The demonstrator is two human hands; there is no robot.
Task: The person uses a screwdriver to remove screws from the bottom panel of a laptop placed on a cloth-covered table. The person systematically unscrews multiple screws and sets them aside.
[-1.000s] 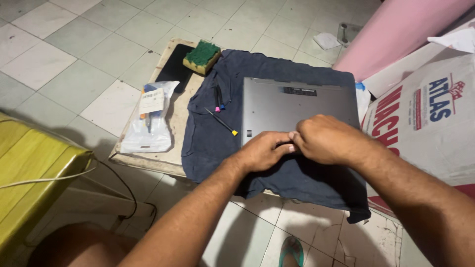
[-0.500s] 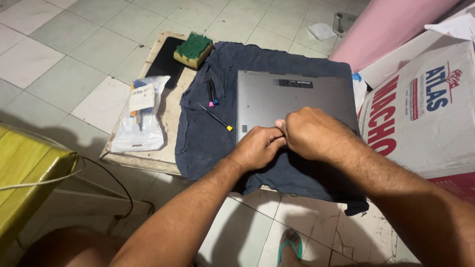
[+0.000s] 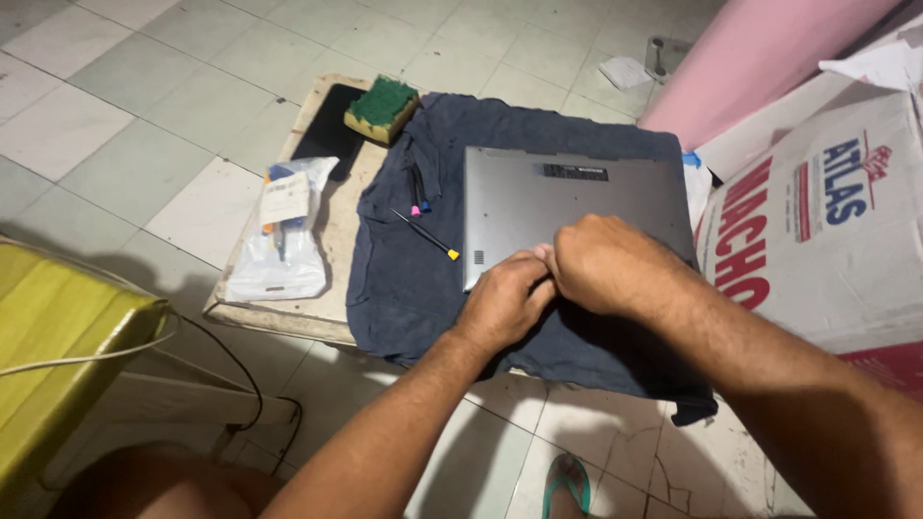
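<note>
My left hand (image 3: 502, 300) and right hand (image 3: 601, 261) meet — fingers clenched, contents hidden from me — at the near edge of the grey laptop (image 3: 567, 207) on the dark cloth (image 3: 404, 279).

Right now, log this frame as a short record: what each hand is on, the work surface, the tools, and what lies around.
left hand: at the near edge of the grey laptop, fingertips meeting the other hand
right hand: on the same near edge, fingers curled
laptop: closed, underside up, on a dark blue cloth
surface: low board on tiled floor
tools: yellow-tipped screwdriver; two more with pink and blue tips
nearby: green sponge, clear plastic bag, cardboard box, pink roll
</note>
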